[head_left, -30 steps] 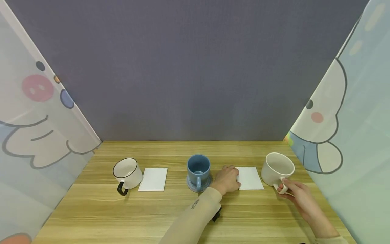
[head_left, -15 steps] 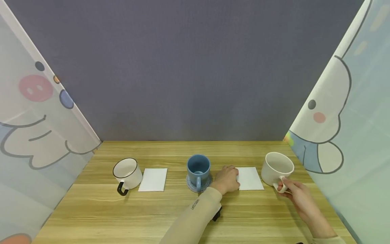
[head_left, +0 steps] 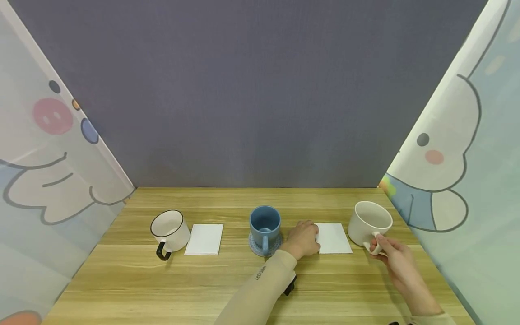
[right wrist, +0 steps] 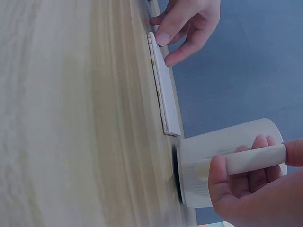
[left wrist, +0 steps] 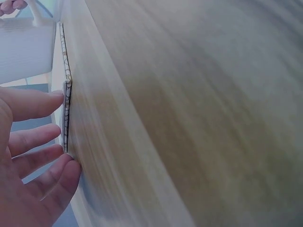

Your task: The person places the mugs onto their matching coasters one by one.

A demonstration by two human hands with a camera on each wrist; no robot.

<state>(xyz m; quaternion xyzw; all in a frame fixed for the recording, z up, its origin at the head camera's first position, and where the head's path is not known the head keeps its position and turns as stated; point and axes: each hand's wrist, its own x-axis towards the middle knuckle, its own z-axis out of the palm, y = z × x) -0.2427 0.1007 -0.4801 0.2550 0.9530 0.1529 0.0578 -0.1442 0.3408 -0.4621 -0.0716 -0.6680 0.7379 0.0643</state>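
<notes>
Right hand (head_left: pixel 400 262) gripped the white mug (head_left: pixel 361 228) by its handle (right wrist: pixel 255 159); left hand (head_left: pixel 302 239), unclenched, touched the square coaster (head_left: pixel 334 238). Apparently preparatory; next move called for steady lifting.

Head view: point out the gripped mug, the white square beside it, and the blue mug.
Gripped mug (head_left: pixel 361 231): head view, outer wall.
White square (head_left: pixel 333 238): head view, top face.
Blue mug (head_left: pixel 258 237): head view, outer wall.
</notes>
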